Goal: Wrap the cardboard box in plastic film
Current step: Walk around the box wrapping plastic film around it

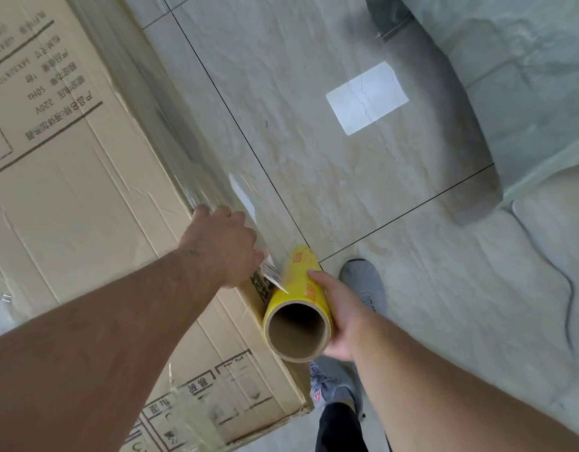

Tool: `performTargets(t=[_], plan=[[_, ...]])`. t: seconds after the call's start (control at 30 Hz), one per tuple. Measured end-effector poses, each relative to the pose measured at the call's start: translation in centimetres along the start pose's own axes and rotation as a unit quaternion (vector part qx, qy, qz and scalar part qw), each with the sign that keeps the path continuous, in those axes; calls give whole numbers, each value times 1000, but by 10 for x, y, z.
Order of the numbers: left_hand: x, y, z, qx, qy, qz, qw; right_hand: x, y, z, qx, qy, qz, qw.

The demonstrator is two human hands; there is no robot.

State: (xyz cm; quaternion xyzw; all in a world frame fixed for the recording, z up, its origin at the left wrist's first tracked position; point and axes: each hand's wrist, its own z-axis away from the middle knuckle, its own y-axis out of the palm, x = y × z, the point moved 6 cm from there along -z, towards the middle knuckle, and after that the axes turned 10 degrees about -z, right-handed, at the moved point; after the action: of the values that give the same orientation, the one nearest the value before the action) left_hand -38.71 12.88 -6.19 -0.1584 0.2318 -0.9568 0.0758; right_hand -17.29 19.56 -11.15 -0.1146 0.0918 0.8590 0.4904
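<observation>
Large box (pixel 86 197) on the floor (pixel 347 158), film (pixel 190 164) stretched along its side. Left hand (pixel 221 246) flat on the box edge, fingers straight, pinning film. Right hand (pixel 338 316) curled round the yellow roll (pixel 298 308), probably for tension.

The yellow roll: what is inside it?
The yellow roll, gripped by the right hand, shows a bare brown cardboard core; nothing shows within. Its far end is hidden.
</observation>
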Motion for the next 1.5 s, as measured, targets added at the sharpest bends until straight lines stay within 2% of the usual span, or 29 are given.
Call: performTargets(t=[0.13, 0.33, 0.4, 0.47, 0.57, 0.6, 0.67, 0.73, 0.8, 0.9, 0.97, 1.07, 1.2, 1.3, 1.37, 1.43, 1.5], plan=[[-8, 8, -1, 5, 23, -37, 999, -3, 8, 2, 48, -3, -42, 998], [-36, 10, -1, 22, 123, 11, 992, 9, -1, 1, 18, -12, 147, 989], [-38, 12, 1, 48, 121, 27, 991, 10, -7, 0, -11, -19, 264, 964], [-38, 11, 4, 68, 123, 25, 990, 12, -10, -7, -40, -43, 385, 921], [-42, 9, 7, 72, 132, 3, 989, 19, -4, -13, -66, -76, 486, 868], [-44, 8, 9, 63, 134, -9, 989, 22, -2, -13, -67, -90, 485, 867], [-48, 8, 11, 44, 135, -37, 989, 27, -9, -13, -68, -96, 434, 893], [-48, 11, 11, 34, 118, -48, 991, 22, -26, -13, -75, -73, 319, 942], [-48, 14, 10, 31, 106, -52, 993, 6, -34, -12, -41, -32, 179, 982], [-50, 18, 7, 35, 117, -47, 991, -17, -30, -12, 34, -8, 23, 999], [-55, 18, 5, 24, 138, -28, 990, -22, -28, -15, 55, -15, -18, 998], [-66, 18, 9, 45, 151, 24, 987, -21, -34, -10, 48, -23, 9, 999], [-77, 14, 18, 65, 164, 20, 984, -23, -55, -5, 4, -23, 137, 990], [-80, 11, 23, 65, 170, -2, 983, -17, -53, -10, -37, -38, 258, 965], [-83, 8, 28, 66, 183, -49, 980, -9, -43, -15, -37, -60, 326, 943], [-86, 4, 33, 56, 182, -72, 979, 0, -34, -18, -40, -96, 350, 931], [-86, 5, 33, 55, 165, -65, 983, 5, -38, -19, -55, -115, 305, 944]])
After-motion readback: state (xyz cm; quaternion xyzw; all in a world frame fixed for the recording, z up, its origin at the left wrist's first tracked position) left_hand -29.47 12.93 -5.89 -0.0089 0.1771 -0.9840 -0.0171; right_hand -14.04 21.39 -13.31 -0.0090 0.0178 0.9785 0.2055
